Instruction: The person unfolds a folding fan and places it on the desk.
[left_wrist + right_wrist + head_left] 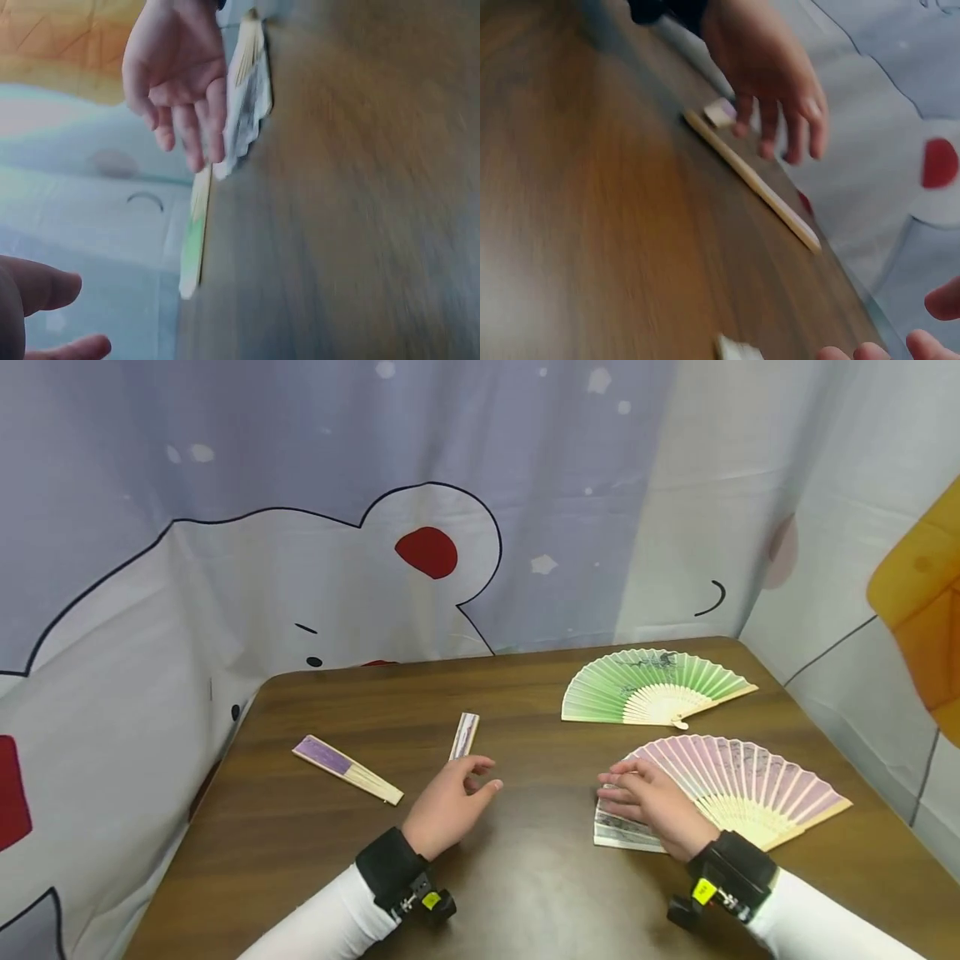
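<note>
We record a left hand (pixel 769 75) hovering over the brown table (pixel 592 225), fingers loosely spread, holding nothing. Just beneath its fingertips lies a closed fan (pixel 750 180), a slim pale stick. At the lower right edge show the right hand's fingertips (pixel 870 351).

White sleeves; each wrist carries a black band with a yellow-tagged camera mount.

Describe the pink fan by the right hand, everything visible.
The pink fan lies flat and spread open near the table's front right. Its pleated leaf is pale pink with faint dark drawing; the light wood-coloured ribs meet at a pivot near the wrist. The right hand, fingers straight, rests on its left edge, where the folds look bunched and whitish. The green fan lies apart behind it. The wrist views are too blurred to add detail.
</note>
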Demonstrator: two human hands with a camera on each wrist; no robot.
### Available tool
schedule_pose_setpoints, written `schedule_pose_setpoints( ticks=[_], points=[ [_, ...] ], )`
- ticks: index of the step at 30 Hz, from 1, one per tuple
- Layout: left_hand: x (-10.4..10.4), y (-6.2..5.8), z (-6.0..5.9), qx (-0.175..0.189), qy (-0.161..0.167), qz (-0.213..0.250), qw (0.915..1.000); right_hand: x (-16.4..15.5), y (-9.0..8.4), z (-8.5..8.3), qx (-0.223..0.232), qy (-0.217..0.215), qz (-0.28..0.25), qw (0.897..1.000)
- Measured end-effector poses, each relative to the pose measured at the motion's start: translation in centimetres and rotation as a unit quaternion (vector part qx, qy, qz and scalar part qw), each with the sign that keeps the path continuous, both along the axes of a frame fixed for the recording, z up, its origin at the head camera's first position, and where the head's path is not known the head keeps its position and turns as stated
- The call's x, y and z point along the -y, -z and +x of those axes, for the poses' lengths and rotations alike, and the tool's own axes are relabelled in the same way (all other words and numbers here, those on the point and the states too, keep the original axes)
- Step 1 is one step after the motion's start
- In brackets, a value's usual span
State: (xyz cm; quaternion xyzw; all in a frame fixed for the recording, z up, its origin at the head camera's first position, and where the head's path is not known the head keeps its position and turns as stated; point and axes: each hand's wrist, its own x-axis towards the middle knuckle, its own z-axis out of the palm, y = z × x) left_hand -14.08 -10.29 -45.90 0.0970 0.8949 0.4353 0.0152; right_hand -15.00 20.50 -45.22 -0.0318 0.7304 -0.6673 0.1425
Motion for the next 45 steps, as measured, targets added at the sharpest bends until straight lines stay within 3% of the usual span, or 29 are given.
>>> schedule_pose_setpoints(
  ticks=[5,11,20,30,36,45],
  points=[
    [2.1,0.5,0.2,0.013,-0.048,-0.008,0.9987,4.5,0.8,0.1,0.028,-0.049,-0.031,0.998],
    [3.3,1.1,0.6,0.041,-0.061,-0.026,0.997,9.6,1.5,-0.4,0.054,-0.065,-0.051,0.995],
    [3.5,1.2,0.3,0.071,-0.052,-0.005,0.9961,15.4,2.2,-1.8,0.087,-0.055,-0.089,0.991],
    [3.3,1.0,0.4,0.121,-0.024,0.061,0.9905,18.3,1.6,-2.2,0.116,-0.045,-0.11,0.986],
    [3.3,1.1,0.4,0.145,-0.037,0.149,0.9775,18.7,1.6,-2.1,0.133,-0.037,-0.127,0.982],
    [3.3,1.0,0.6,0.196,-0.03,0.284,0.9381,18.8,2.2,-2.4,0.121,-0.011,-0.103,0.987]
  ],
)
